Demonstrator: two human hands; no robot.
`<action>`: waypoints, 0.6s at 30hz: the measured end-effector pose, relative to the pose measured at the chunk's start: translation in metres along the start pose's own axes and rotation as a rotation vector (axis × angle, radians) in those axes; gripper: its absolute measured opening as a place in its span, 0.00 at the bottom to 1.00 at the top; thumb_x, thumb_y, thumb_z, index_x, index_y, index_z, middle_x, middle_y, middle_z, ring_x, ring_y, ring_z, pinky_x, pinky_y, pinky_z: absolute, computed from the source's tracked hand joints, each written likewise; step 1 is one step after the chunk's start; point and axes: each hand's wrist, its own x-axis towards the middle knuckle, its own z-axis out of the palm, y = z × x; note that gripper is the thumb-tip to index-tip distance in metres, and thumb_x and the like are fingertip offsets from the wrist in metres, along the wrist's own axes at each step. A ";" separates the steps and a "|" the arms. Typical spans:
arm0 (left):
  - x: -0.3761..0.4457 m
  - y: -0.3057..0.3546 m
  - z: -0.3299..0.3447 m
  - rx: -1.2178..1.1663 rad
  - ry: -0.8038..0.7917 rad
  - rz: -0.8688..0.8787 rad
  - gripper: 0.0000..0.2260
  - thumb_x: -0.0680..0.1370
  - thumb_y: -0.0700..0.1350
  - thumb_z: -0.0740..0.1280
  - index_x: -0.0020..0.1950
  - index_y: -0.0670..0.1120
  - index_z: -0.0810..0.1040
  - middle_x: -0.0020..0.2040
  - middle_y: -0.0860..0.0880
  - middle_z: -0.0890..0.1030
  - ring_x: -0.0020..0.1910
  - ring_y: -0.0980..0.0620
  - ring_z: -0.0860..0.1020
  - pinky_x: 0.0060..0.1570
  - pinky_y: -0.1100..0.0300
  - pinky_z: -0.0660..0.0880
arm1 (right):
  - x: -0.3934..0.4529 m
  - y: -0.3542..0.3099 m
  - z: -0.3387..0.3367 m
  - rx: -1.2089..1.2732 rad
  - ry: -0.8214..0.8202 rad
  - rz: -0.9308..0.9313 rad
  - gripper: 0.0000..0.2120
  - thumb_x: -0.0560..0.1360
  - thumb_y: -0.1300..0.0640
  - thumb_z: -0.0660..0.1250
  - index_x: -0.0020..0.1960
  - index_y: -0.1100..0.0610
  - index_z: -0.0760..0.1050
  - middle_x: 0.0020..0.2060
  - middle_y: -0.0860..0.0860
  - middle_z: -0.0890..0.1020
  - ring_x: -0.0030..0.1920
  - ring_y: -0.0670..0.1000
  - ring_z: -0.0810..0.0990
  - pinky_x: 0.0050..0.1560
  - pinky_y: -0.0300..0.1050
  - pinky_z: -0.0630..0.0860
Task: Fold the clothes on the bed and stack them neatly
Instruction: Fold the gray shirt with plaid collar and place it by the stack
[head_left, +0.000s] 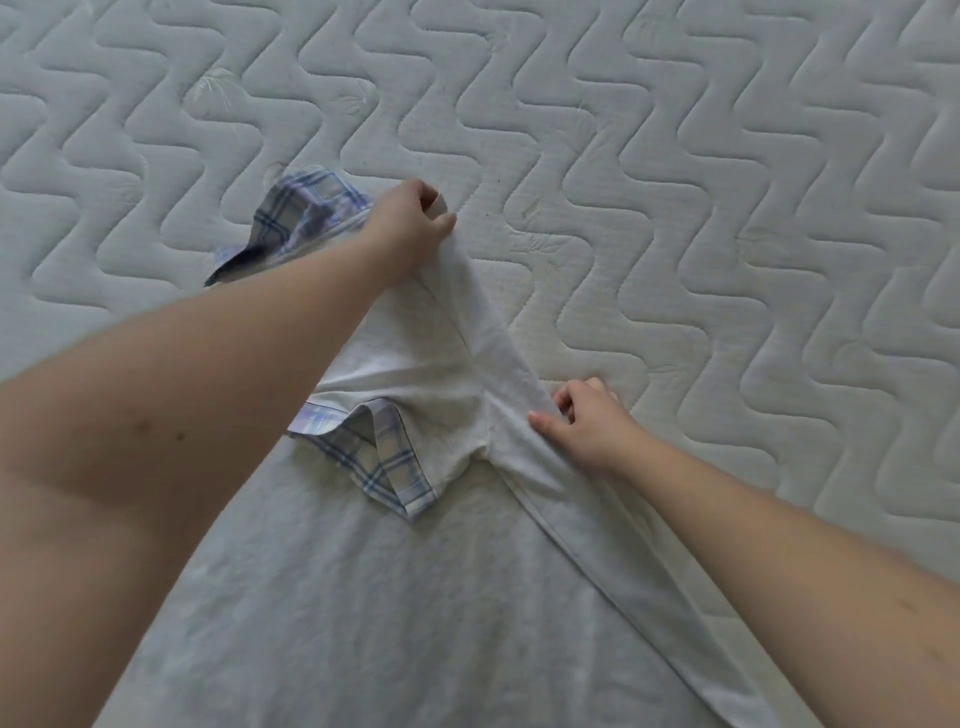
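Your pale grey jersey garment with blue-and-white plaid trim (395, 597) lies spread across the lower middle of the frame on the white quilted mattress with wavy stitching (727, 182), its body widening toward the bottom edge. One side of it is folded inward, forming a long straight edge that runs from the upper centre down toward the lower right.

Your left hand (410, 223) reaches up to the centre of the frame, and its grip is closed: fingers and thumb curled round the far end of that folded strip of grey fabric, pinching it. Your right hand (582, 421) sits right of centre, its grip also closed on the garment, with the thumb laid on top of the fold and the fingers curled over its outer edge, pressing it down against the mattress.

A plaid-lined part of the garment (296, 218) bunches up just left of your left hand, in the upper left of the cloth. A plaid cuff (379, 457) lies folded on the grey body near the middle, between your two forearms.
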 end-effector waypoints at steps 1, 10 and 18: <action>-0.010 0.000 0.001 0.008 0.018 0.033 0.19 0.78 0.49 0.67 0.68 0.44 0.73 0.63 0.44 0.77 0.61 0.46 0.75 0.59 0.58 0.69 | -0.001 0.000 -0.001 0.004 -0.006 0.000 0.16 0.74 0.38 0.67 0.49 0.48 0.70 0.51 0.51 0.70 0.59 0.56 0.71 0.63 0.51 0.70; -0.171 -0.005 0.037 -0.243 0.253 0.238 0.05 0.78 0.46 0.65 0.52 0.46 0.75 0.45 0.52 0.77 0.40 0.60 0.74 0.42 0.75 0.67 | -0.007 -0.001 -0.002 0.039 0.003 -0.016 0.13 0.76 0.39 0.65 0.48 0.48 0.70 0.57 0.56 0.72 0.60 0.58 0.72 0.62 0.49 0.68; -0.288 -0.009 0.130 -0.696 -0.038 -0.519 0.13 0.79 0.54 0.66 0.48 0.44 0.78 0.40 0.46 0.84 0.47 0.45 0.83 0.55 0.47 0.79 | -0.074 0.020 0.020 0.129 0.150 -0.003 0.32 0.75 0.41 0.67 0.74 0.54 0.63 0.68 0.57 0.69 0.68 0.57 0.68 0.70 0.52 0.65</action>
